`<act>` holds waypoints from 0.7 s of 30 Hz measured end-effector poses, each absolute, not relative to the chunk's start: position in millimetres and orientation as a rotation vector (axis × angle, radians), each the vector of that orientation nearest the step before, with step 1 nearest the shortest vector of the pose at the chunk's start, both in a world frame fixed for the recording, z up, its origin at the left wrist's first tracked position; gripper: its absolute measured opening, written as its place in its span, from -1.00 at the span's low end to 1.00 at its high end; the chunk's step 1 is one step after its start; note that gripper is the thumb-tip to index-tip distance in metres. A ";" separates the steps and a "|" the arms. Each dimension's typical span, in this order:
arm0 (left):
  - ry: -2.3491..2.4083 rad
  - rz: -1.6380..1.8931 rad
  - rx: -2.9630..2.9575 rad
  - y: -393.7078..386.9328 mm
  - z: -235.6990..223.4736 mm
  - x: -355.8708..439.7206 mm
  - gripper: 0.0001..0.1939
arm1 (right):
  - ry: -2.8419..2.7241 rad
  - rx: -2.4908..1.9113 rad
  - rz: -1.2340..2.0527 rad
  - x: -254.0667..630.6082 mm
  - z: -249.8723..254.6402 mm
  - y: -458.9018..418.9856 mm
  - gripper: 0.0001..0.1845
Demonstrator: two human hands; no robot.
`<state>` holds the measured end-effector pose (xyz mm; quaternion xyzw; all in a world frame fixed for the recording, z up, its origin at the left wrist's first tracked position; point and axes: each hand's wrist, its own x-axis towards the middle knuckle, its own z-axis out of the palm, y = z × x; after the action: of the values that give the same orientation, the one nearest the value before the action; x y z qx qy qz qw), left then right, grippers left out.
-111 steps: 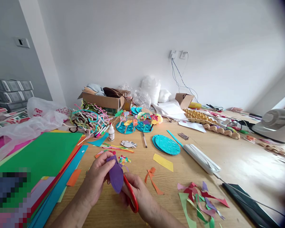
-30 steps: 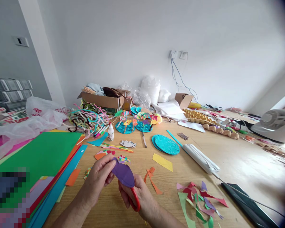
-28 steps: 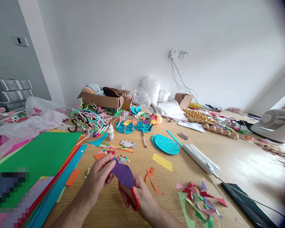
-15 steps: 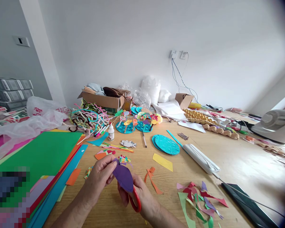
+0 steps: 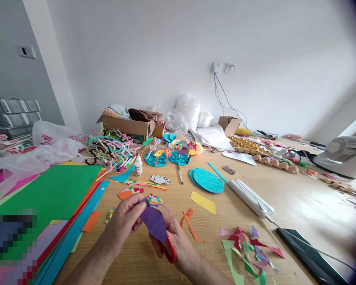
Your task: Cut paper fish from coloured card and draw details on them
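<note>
The left hand (image 5: 125,215) is pinching the purple paper (image 5: 154,222) by its upper end, thumb on the near face; the paper slants down from those fingertips toward the right hand (image 5: 173,237), in front of some of its fingers; the right hand is closed around the red-handled scissors (image 5: 170,253), whose blades are hidden behind the paper; a thin purple strip (image 5: 165,207) curls out beyond the paper, above the right hand.

Just beyond the left hand, on the bench (image 5: 136,261), lie a colourful dotted piece (image 5: 154,198) and, farther out, a black-and-white paper fish (image 5: 160,179); the glue bottle (image 5: 138,166) stands upright beyond the left hand; to its left are the stacked coloured sheets (image 5: 50,190), green uppermost.

Near the right hand, on its right, are the orange scraps (image 5: 192,229); beyond these lie the yellow paper (image 5: 203,202) and, farther off, two overlapping blue ovals (image 5: 209,181); well to the right of the right hand is a loose heap of mixed paper scraps (image 5: 250,257), with a white power strip (image 5: 250,198) beyond it.
</note>
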<state>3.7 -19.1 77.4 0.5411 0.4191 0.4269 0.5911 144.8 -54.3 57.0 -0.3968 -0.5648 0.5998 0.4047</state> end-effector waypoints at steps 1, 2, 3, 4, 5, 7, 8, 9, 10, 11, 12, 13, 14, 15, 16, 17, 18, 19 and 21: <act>0.972 0.992 1.260 -18.7 76.9 3.2 -0.71 | -1.431 -0.999 1.513 145.0 58.0 -54.4 -0.43; 0.971 0.989 1.260 -18.1 76.3 2.7 -0.71 | -1.432 -0.995 1.511 145.2 58.9 -54.5 -0.42; 0.972 0.986 1.258 -17.6 75.6 2.1 -0.71 | -1.437 -0.989 1.509 145.4 59.4 -54.5 -0.41; 0.975 0.982 1.256 -17.0 74.9 1.4 -0.71 | -1.440 -0.988 1.505 145.6 59.6 -54.4 -0.39; 0.979 0.977 1.253 -16.5 74.4 0.8 -0.71 | -1.446 -0.987 1.502 145.9 59.4 -54.2 -0.38; 0.980 0.964 1.252 -15.9 74.0 -0.5 -0.71 | -1.456 -0.981 1.500 146.3 58.2 -53.9 -0.36; 0.974 0.959 1.253 -15.7 74.2 -1.1 -0.70 | -1.453 -0.976 1.502 146.5 57.3 -53.8 -0.35; 0.968 0.957 1.252 -15.6 74.5 -1.7 -0.70 | -1.444 -0.970 1.509 146.6 56.4 -53.7 -0.35; 0.962 0.952 1.251 -15.6 74.9 -2.4 -0.70 | -1.428 -0.968 1.521 146.6 55.5 -53.5 -0.34; 0.957 0.945 1.250 -15.5 75.4 -3.1 -0.70 | -1.411 -0.974 1.537 146.6 54.7 -53.4 -0.35; 0.950 0.933 1.251 -15.3 76.0 -3.9 -0.70 | -1.391 -0.990 1.554 146.6 54.1 -53.2 -0.36; 0.946 0.922 1.252 -15.0 76.5 -4.9 -0.70 | -1.374 -1.008 1.573 146.4 53.7 -53.0 -0.38; 0.941 0.909 1.256 -14.6 77.1 -6.0 -0.70 | -1.362 -1.027 1.590 146.2 53.7 -52.8 -0.41; 0.938 0.894 1.265 -14.0 77.6 -7.3 -0.69 | -1.358 -1.040 1.601 146.0 53.9 -52.6 -0.43; 0.934 0.877 1.277 -13.3 78.2 -8.8 -0.69 | -1.360 -1.046 1.609 145.8 54.4 -52.4 -0.45; 0.928 0.857 1.290 -12.6 78.9 -10.3 -0.68 | -1.366 -1.045 1.614 145.6 55.1 -52.2 -0.47; 0.919 0.836 1.303 -11.9 79.6 -11.9 -0.67 | -1.374 -1.042 1.615 145.5 56.0 -52.1 -0.48; 0.909 0.817 1.315 -11.2 80.6 -13.5 -0.67 | -1.384 -1.041 1.613 145.4 56.9 -52.1 -0.49; 0.889 0.781 1.331 -10.0 82.8 -16.5 -0.66 | -1.402 -1.039 1.611 145.7 58.2 -52.1 -0.51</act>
<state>-16.5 -10.0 82.8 0.5810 0.3880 0.3411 0.6289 145.7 -52.1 58.2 -0.4056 -0.5475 0.6292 0.3739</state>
